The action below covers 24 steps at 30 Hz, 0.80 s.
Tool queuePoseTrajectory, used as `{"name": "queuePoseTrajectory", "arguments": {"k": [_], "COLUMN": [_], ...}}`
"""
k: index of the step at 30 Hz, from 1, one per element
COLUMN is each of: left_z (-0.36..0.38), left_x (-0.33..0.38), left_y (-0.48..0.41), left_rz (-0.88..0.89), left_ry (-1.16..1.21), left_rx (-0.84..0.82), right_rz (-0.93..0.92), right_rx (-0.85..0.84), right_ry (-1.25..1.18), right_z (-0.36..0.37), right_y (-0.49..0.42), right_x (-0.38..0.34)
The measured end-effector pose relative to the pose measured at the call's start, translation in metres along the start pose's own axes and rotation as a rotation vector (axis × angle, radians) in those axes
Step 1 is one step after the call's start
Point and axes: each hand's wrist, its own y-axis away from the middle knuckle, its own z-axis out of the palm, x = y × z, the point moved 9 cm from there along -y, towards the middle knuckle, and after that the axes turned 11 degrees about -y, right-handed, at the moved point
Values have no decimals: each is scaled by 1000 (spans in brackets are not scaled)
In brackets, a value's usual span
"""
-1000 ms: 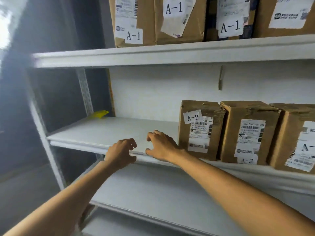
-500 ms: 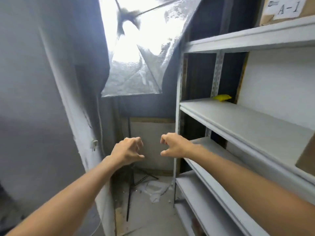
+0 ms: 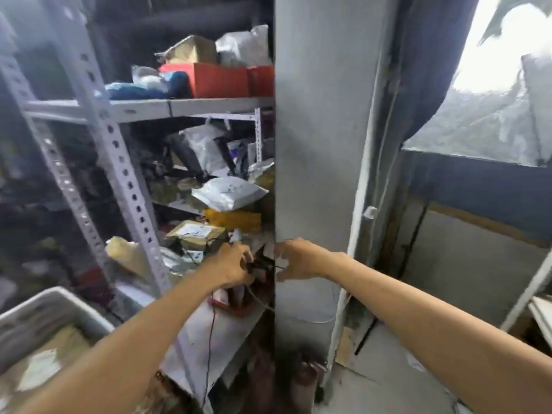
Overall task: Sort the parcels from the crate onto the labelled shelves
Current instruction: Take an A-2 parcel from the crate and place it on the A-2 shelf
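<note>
Both my hands hang in the air at mid-frame and hold nothing. My left hand has loosely curled fingers in front of a cluttered shelf. My right hand is beside it, fingers relaxed, in front of a grey pillar. The grey crate sits at the lower left, with brown cardboard parcels bearing white labels inside it. The labelled shelves are out of view except a white shelf edge at the far right.
A perforated metal rack at left holds mixed bags, a red box and a white mailer. A lit softbox hangs at upper right. Bare concrete floor lies below the pillar.
My view has swung left, away from the A-2 shelf past the softbox to the cluttered rack and the crate. Both hands stayed raised and empty.
</note>
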Motion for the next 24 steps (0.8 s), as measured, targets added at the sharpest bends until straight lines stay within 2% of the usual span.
{"name": "queuePoseTrajectory", "arguments": {"k": [3, 7, 12, 18, 24], "left_z": [-10, -18, -16, -7, -4], "left_x": [-72, -162, -243, -296, -343], "left_y": [69, 171, 286, 360, 369], "left_rz": [-134, -357, -617, -774, -854], "left_ry": [-91, -96, -84, -46, 21], "left_rx": [7, 61, 47, 40, 46], "right_rz": [-154, -366, -537, -642, -681], "right_rx": [-94, -196, -314, -401, -412], "right_ry": [-10, -86, -32, -101, -70], "right_z": [40, 90, 150, 194, 216], "right_y": [-23, -31, -29, -32, -84], "right_x": [-85, -204, -323, -396, -432]}}
